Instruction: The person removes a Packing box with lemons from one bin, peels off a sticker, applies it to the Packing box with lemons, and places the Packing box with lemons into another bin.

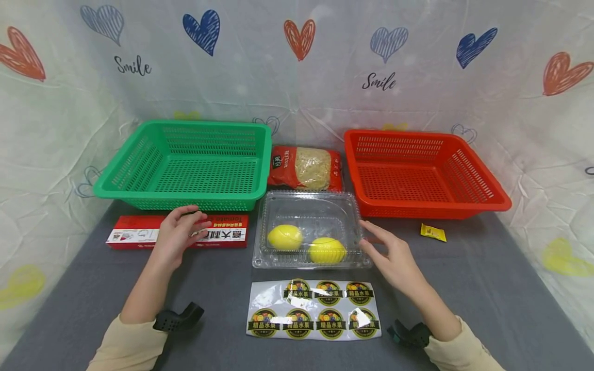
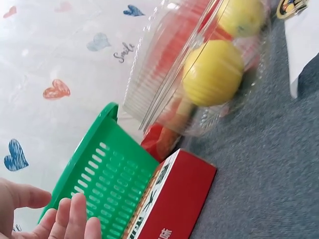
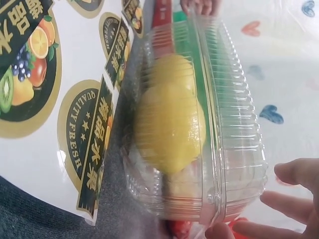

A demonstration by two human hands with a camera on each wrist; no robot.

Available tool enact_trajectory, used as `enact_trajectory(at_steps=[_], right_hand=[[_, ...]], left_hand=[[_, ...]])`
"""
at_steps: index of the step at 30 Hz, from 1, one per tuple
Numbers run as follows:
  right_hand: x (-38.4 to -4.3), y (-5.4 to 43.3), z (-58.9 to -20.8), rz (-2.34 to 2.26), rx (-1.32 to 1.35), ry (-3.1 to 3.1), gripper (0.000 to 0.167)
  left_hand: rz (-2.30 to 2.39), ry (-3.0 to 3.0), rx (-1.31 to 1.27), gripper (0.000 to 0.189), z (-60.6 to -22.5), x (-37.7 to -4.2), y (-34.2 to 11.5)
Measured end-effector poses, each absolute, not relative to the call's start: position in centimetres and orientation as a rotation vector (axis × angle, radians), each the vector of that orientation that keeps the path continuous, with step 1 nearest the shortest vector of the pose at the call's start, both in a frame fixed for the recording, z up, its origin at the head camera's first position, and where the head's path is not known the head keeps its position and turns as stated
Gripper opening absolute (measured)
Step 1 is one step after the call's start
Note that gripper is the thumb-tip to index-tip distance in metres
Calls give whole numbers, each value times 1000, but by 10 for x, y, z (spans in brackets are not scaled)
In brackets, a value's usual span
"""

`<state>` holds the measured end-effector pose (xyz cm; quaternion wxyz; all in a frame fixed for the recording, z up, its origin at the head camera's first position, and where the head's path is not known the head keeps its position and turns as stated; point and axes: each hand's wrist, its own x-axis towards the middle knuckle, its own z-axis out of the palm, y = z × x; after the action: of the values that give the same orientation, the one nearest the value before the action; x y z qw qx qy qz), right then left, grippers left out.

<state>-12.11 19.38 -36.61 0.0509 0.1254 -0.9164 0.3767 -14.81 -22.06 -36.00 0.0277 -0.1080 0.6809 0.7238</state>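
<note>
A clear plastic clamshell box (image 1: 311,211) stands in the middle of the table with its lid down. Two lemons (image 1: 285,237) lie inside it. By its right side is my right hand (image 1: 392,257), fingers spread and slightly bent at the box's edge; in the right wrist view the fingertips are close to the rim, and contact is hard to tell. My left hand (image 1: 178,234) hovers over a long red and white carton (image 1: 223,232), fingers loosely bent with nothing held. A sheet of round fruit stickers (image 1: 313,310) lies in front of the clamshell box.
Behind the carton stands a green basket (image 1: 181,202), and a red basket (image 1: 431,210) is at the back right. Between them lies a red bag of pale dry food (image 1: 306,167). A small yellow packet (image 1: 433,232) rests in front of the red basket.
</note>
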Motion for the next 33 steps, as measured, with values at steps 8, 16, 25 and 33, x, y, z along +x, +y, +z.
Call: enact_trajectory(at_steps=[8,16,25,33], right_hand=[[-117,195,-364,1105,402,-2749,45],[-113,195,-362,1090,411,-2716,47],[-106,193,-359,1090,419,-2691,47],[-99,189,-355,1076,454,-2652,48]], left_hand=[[2086,2217,-199,47,-360,-138,-211],[2043,2228,-123,52,-360,-129,-205],[1954,2282,-126,47,-364,-123,-200],[1956,2279,-101,42,-366,-118,-195]])
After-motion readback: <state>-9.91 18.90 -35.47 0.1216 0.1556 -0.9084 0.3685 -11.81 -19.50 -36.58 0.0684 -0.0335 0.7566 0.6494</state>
